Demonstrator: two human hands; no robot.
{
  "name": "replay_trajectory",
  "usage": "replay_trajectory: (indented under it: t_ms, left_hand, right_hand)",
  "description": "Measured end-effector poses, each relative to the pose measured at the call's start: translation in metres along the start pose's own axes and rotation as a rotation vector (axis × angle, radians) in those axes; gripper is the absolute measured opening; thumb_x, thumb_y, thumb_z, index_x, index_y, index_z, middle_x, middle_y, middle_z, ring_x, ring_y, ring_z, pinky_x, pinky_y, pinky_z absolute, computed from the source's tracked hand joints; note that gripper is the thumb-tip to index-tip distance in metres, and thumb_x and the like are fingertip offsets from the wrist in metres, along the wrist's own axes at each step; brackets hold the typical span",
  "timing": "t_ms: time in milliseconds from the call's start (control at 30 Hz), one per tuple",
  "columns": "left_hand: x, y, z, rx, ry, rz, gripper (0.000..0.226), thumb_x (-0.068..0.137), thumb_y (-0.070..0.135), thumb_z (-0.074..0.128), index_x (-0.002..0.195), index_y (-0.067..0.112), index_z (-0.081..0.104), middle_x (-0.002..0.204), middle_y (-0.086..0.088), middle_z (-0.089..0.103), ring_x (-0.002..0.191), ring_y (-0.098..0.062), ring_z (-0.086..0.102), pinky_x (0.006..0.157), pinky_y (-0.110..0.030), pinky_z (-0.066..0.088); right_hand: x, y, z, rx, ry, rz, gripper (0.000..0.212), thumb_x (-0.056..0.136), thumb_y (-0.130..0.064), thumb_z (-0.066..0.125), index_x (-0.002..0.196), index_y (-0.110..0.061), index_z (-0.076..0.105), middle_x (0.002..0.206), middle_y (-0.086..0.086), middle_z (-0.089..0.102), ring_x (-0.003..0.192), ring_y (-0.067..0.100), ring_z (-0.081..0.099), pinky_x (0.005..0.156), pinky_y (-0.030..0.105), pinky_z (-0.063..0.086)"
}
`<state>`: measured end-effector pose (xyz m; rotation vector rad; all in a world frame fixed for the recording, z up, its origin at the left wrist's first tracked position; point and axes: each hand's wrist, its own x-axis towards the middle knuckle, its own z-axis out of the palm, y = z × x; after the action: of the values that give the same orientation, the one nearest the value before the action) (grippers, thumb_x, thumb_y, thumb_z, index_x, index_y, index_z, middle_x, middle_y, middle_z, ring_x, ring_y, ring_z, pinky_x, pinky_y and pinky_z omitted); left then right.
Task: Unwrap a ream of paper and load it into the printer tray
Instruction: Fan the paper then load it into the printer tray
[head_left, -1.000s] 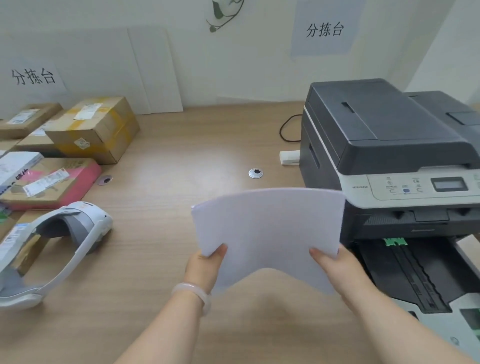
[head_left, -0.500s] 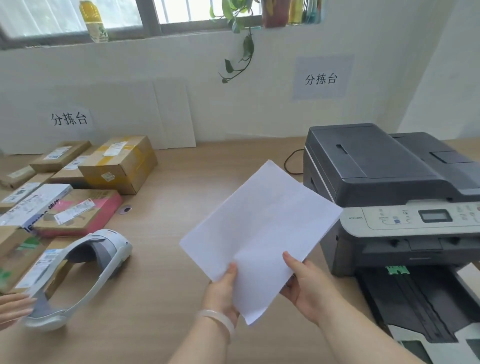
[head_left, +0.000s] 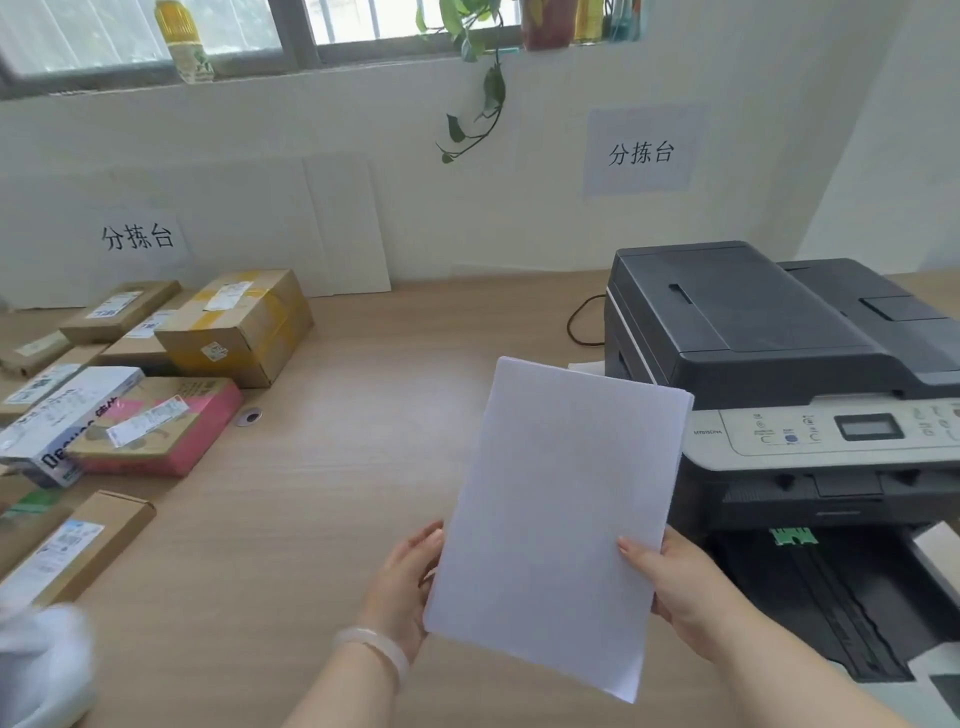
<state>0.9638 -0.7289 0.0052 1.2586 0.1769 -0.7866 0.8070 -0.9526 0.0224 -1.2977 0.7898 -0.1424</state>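
Two hands hold one thin stack of white paper (head_left: 558, 514) upright above the bench (head_left: 322, 519), just left of the printer (head_left: 779, 364). The left hand (head_left: 408, 587) grips the stack's left edge near the bottom, a pale bangle (head_left: 376, 647) on its wrist; the right hand (head_left: 675, 577) clasps the right edge, thumb across the front. The single printer's paper tray (head_left: 831, 597) stands pulled open and dark inside. Two printed signs hang on the wall. Several cardboard parcels (head_left: 234, 327) crowd the bench's left side; their exact count is unclear.

An office mailroom: labelled parcels (head_left: 236, 325) on a wooden desk (head_left: 395, 364), a printer (head_left: 769, 364) (wall signs (head_left: 641, 153) too).
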Motion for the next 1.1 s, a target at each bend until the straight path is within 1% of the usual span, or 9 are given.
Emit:
replay_trajectory:
  t_ms: [133, 233, 300, 500, 633, 767, 867, 1033, 1100]
  left_hand:
    - [0.002, 0.005, 0.025, 0.471, -0.189, -0.055, 0.049, 0.066, 0.029, 0.071, 0.113, 0.016, 0.065, 0.108, -0.009, 0.073, 0.094, -0.026, 0.07, 0.076, -0.036, 0.055]
    - [0.007, -0.004, 0.05, 0.495, -0.067, 0.086, 0.028, 0.072, 0.024, 0.077, 0.097, 0.013, 0.072, 0.099, -0.01, 0.075, 0.091, -0.024, 0.071, 0.085, -0.043, 0.056]
    - [0.011, -0.017, 0.057, 0.513, 0.007, 0.153, 0.003, 0.08, 0.022, 0.075, 0.081, 0.023, 0.072, 0.083, 0.002, 0.074, 0.078, -0.013, 0.068, 0.072, -0.033, 0.055]
    - [0.025, -0.078, 0.055, 0.552, 0.119, 0.111, 0.008, 0.091, 0.021, 0.062, 0.087, 0.023, 0.068, 0.089, 0.002, 0.069, 0.088, -0.014, 0.061, 0.072, -0.021, 0.043]
    - [0.025, -0.079, 0.057, 0.531, 0.16, 0.107, 0.017, 0.09, 0.023, 0.063, 0.074, 0.027, 0.067, 0.083, 0.001, 0.069, 0.082, -0.014, 0.061, 0.067, -0.023, 0.044]
    - [0.019, -0.051, 0.064, 0.521, 0.163, 0.104, 0.017, 0.088, 0.028, 0.064, 0.082, 0.014, 0.073, 0.084, -0.006, 0.073, 0.077, -0.021, 0.065, 0.06, -0.026, 0.047]
    - [0.004, -0.027, 0.072, 0.476, 0.152, 0.153, 0.014, 0.087, 0.022, 0.066, 0.075, 0.018, 0.07, 0.074, 0.0, 0.07, 0.067, -0.013, 0.064, 0.058, -0.024, 0.049]
    - [-0.022, 0.002, 0.078, 0.387, 0.093, 0.224, 0.008, 0.083, 0.014, 0.071, 0.088, 0.008, 0.073, 0.091, -0.013, 0.075, 0.086, -0.029, 0.071, 0.084, -0.044, 0.057]
    - [-0.035, 0.009, 0.079, 0.343, 0.055, 0.25, 0.027, 0.074, 0.019, 0.074, 0.098, 0.005, 0.072, 0.098, -0.015, 0.075, 0.092, -0.032, 0.071, 0.088, -0.049, 0.055]
  right_hand:
    - [-0.002, 0.007, -0.003, -0.053, 0.025, -0.041, 0.022, 0.093, -0.012, 0.057, 0.113, -0.014, 0.067, 0.102, 0.004, 0.077, 0.098, 0.026, 0.071, 0.091, 0.047, 0.053]
    - [-0.004, 0.01, -0.001, -0.093, 0.07, -0.083, 0.021, 0.094, -0.012, 0.056, 0.109, -0.019, 0.069, 0.1, -0.002, 0.077, 0.095, 0.018, 0.071, 0.085, 0.038, 0.055]
    - [-0.003, 0.014, -0.001, -0.089, 0.124, -0.102, 0.018, 0.093, -0.014, 0.057, 0.104, -0.022, 0.07, 0.097, -0.006, 0.077, 0.092, 0.013, 0.07, 0.078, 0.031, 0.054]
    - [0.006, 0.06, 0.001, -0.214, 0.138, -0.025, 0.022, 0.094, -0.016, 0.055, 0.085, -0.033, 0.067, 0.092, -0.015, 0.072, 0.087, -0.005, 0.06, 0.072, 0.018, 0.047]
    - [0.011, 0.069, 0.0, -0.27, 0.16, 0.001, 0.016, 0.095, -0.02, 0.054, 0.095, -0.029, 0.067, 0.1, -0.005, 0.073, 0.096, 0.011, 0.066, 0.079, 0.027, 0.047]
    - [0.011, 0.034, -0.002, -0.28, 0.155, -0.061, 0.014, 0.094, -0.018, 0.055, 0.101, -0.026, 0.064, 0.09, -0.011, 0.071, 0.084, 0.004, 0.064, 0.068, 0.019, 0.047]
    - [0.004, -0.003, -0.006, -0.271, 0.112, -0.123, 0.014, 0.093, -0.02, 0.057, 0.103, -0.025, 0.065, 0.095, -0.01, 0.072, 0.09, 0.008, 0.067, 0.077, 0.027, 0.052]
    - [-0.012, -0.044, -0.012, -0.249, 0.065, -0.169, 0.018, 0.095, -0.033, 0.052, 0.107, -0.026, 0.063, 0.104, -0.005, 0.072, 0.099, 0.016, 0.067, 0.093, 0.041, 0.052]
    - [-0.021, -0.052, -0.013, -0.241, 0.063, -0.196, 0.015, 0.096, -0.033, 0.05, 0.105, -0.029, 0.062, 0.103, -0.006, 0.071, 0.098, 0.015, 0.067, 0.088, 0.038, 0.054]
